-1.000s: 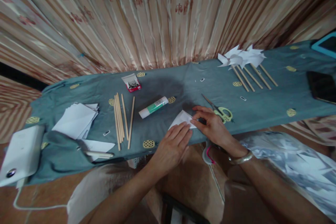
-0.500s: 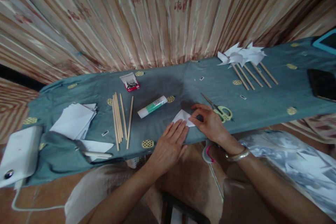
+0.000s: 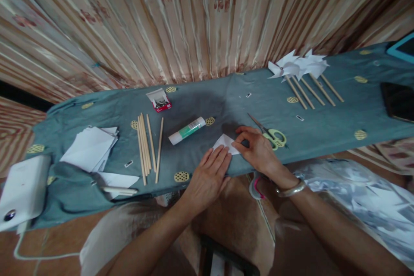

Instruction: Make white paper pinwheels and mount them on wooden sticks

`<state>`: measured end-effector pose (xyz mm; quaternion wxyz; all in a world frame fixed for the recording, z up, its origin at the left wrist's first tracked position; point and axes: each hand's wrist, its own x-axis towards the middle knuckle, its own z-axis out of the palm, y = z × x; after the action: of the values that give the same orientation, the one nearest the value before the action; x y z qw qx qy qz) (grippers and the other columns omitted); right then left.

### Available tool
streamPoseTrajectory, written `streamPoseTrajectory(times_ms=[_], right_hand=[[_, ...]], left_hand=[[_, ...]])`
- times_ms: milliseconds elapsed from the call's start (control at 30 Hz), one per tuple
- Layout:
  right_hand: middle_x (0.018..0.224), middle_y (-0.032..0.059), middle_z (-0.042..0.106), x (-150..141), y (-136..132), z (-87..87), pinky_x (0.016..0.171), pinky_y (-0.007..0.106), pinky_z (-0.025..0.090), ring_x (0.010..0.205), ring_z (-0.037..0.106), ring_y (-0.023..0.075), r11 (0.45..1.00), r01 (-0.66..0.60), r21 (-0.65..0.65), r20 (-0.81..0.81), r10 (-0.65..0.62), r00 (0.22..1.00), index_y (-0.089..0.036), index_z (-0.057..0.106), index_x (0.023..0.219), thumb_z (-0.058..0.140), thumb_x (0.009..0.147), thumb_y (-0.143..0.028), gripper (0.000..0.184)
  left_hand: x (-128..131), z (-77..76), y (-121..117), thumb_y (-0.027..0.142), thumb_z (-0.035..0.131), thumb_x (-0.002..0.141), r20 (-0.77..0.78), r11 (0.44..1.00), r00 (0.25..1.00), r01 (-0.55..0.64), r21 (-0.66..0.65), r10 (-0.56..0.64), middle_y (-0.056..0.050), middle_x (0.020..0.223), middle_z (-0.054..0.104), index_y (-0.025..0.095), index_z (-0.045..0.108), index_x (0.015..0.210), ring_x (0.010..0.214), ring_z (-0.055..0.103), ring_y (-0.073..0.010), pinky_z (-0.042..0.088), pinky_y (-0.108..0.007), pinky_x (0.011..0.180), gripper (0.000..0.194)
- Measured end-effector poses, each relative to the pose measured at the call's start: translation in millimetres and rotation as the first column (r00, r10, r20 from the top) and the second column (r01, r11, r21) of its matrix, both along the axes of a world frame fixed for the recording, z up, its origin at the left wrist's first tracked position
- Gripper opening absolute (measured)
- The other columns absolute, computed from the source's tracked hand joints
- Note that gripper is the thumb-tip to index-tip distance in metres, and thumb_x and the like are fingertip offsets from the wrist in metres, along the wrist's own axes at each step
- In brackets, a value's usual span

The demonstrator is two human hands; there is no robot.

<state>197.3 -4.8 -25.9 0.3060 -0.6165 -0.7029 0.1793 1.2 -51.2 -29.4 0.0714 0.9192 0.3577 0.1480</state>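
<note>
A small folded piece of white paper (image 3: pixel 224 139) lies at the table's front edge. My left hand (image 3: pixel 207 176) rests flat on its left side, fingers stretched out. At the paper's right corner, the thumb and fingertips of my right hand (image 3: pixel 258 150) pinch the edge. Just beyond my right hand lie scissors with light green handles (image 3: pixel 280 138), blades pointing away. A white and green glue stick (image 3: pixel 187 131) lies to the upper left of the paper. The underside of the paper and part of its surface are hidden by my fingers.
Left of the glue stick are several wooden sticks (image 3: pixel 142 151), an open red box of metal pins (image 3: pixel 162 104) and stacked white paper (image 3: pixel 86 148). Paper pinwheels (image 3: pixel 299 67) on sticks lie back right, near a dark phone (image 3: pixel 397 101). A white device (image 3: pixel 24 189) stands far left.
Almost nothing differs. The view has shifted very slightly; both hands stay on the folded paper in the same pose.
</note>
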Motion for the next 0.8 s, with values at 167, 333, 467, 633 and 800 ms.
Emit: streamPoseTrajectory(times_ms=[167, 333, 467, 633, 800], right_hand=[[0.107, 0.0108, 0.070, 0, 0, 1.2, 0.093, 0.045, 0.049, 0.103, 0.065, 0.0285, 1.000, 0.006, -0.007, 0.004, -0.006, 1.000, -0.020, 0.065, 0.069, 0.068, 0.076, -0.020, 0.007], [0.108, 0.0118, 0.069, 1, 0, 0.2, 0.094, 0.046, 0.048, 0.103, 0.064, 0.0287, 1.000, -0.012, 0.006, 0.006, 0.012, 1.000, -0.020, 0.065, 0.070, 0.066, 0.077, -0.021, 0.008], [0.108, 0.0120, 0.069, 1, -1, -0.3, 0.092, 0.045, 0.048, 0.102, 0.063, 0.0282, 1.000, -0.022, 0.021, 0.022, 0.022, 1.000, -0.020, 0.064, 0.072, 0.065, 0.078, -0.021, 0.006], [0.110, 0.0140, 0.068, 3, -6, 0.9, 0.094, 0.046, 0.047, 0.105, 0.062, 0.0294, 0.996, -0.066, 0.053, 0.041, 0.064, 0.997, -0.019, 0.064, 0.081, 0.065, 0.080, -0.024, 0.005], [0.122, 0.0154, 0.064, 6, -17, 1.9, 0.098, 0.049, 0.046, 0.115, 0.058, 0.0321, 0.996, -0.084, 0.042, 0.045, 0.082, 0.996, -0.019, 0.064, 0.101, 0.067, 0.081, -0.035, 0.026]], left_hand=[[0, -0.3, 0, 0.028, 0.053, 0.093, 0.009, 1.000, 1.000, 0.000, 0.012, 0.000, -0.019, 0.146, 0.047, 0.005, 0.042, 0.137, 0.140, 0.039, -0.0294, 0.035, -0.049, 0.115, 0.051], [1, -0.5, 0, 0.029, 0.053, 0.093, -0.001, 1.000, 1.000, -0.003, 0.002, 0.003, -0.019, 0.145, 0.048, 0.006, 0.043, 0.137, 0.139, 0.040, -0.0292, 0.035, -0.049, 0.115, 0.051], [0, -0.5, 0, 0.029, 0.053, 0.093, -0.006, 1.000, 1.000, -0.001, -0.021, 0.001, -0.018, 0.145, 0.049, 0.007, 0.044, 0.136, 0.139, 0.040, -0.0284, 0.033, -0.049, 0.116, 0.050], [0, -0.7, 1, 0.029, 0.053, 0.093, -0.029, 1.000, 1.000, -0.005, -0.024, 0.004, -0.017, 0.146, 0.048, 0.008, 0.044, 0.137, 0.140, 0.039, -0.0275, 0.031, -0.048, 0.116, 0.049], [1, -0.9, 0, 0.030, 0.054, 0.092, -0.043, 1.000, 0.999, -0.004, -0.009, 0.004, -0.017, 0.147, 0.047, 0.007, 0.042, 0.138, 0.140, 0.039, -0.0275, 0.031, -0.048, 0.116, 0.053]])
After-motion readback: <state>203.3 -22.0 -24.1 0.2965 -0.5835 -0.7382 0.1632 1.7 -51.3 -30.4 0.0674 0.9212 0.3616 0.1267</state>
